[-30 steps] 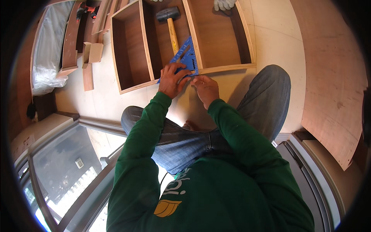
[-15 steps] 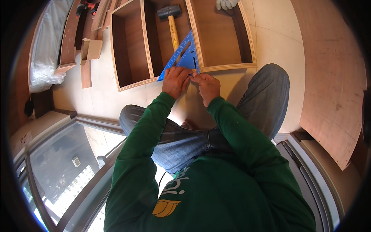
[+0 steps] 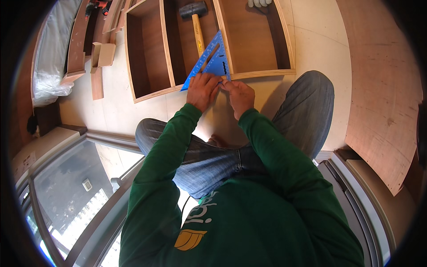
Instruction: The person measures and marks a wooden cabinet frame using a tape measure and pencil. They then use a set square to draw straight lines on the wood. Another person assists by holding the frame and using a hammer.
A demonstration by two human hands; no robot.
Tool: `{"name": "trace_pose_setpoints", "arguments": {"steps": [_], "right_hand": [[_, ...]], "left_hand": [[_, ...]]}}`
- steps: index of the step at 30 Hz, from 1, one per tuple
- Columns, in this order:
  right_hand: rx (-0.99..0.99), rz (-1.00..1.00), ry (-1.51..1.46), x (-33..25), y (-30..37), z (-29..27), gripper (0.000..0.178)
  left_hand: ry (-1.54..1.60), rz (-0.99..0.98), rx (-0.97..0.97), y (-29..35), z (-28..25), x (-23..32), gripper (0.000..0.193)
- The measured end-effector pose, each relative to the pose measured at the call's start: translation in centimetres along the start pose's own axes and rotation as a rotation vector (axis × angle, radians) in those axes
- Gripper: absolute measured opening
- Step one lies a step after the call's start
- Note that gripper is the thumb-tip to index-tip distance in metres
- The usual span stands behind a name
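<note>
A blue triangular speed square [image 3: 217, 66] lies over the near edge of a plywood frame with three compartments [image 3: 262, 73]. My left hand [image 3: 203, 92] grips its near edge, fingers bent over it. Close beside, at the square's right corner, my right hand [image 3: 240, 97] has thumb and fingers pinched together; whatever is in the pinch is too small and covered to make out. In the middle compartment rests a mallet [image 3: 197, 32] with a black head and a yellow handle, its lower end partly hidden by the square.
A whitish glove [image 3: 260, 2] lies at the far right compartment. Left of the frame are an opened cardboard box [image 3: 104, 54], wooden boards [image 3: 76, 55] and a plastic-wrapped bundle [image 3: 55, 53]. A large plywood sheet [image 3: 382, 89] stretches along the right. Glass panes [image 3: 71, 173] are at lower left.
The frame, square and mallet appear slightly higher in the picture. My left hand stays on the square; my right hand has shifted very slightly, still pinched at its corner.
</note>
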State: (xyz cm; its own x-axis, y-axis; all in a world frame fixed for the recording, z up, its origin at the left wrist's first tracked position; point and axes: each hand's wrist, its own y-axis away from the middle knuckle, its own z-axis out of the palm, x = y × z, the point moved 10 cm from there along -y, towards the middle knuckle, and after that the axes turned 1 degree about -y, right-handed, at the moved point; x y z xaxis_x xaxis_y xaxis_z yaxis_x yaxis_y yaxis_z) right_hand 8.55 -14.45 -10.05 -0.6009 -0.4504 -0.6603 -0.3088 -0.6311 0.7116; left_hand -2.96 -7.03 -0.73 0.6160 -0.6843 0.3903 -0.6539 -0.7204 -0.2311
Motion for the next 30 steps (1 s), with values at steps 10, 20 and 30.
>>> {"name": "trace_pose_setpoints", "arguments": {"steps": [10,20,30], "right_hand": [[0.009,0.003,0.037,-0.4,-0.3,-0.4,0.028],[-0.054,0.074,0.041,-0.9,0.2,-0.4,0.034],[-0.146,-0.090,0.152,-12.9,3.7,-2.7,0.029]], "left_hand": [[0.001,-0.067,0.020,-0.8,-0.9,0.0,0.029],[0.018,-0.044,0.045,-1.1,-1.1,0.0,0.024],[0.034,-0.051,0.048,-1.0,-0.8,-0.1,0.019]]}}
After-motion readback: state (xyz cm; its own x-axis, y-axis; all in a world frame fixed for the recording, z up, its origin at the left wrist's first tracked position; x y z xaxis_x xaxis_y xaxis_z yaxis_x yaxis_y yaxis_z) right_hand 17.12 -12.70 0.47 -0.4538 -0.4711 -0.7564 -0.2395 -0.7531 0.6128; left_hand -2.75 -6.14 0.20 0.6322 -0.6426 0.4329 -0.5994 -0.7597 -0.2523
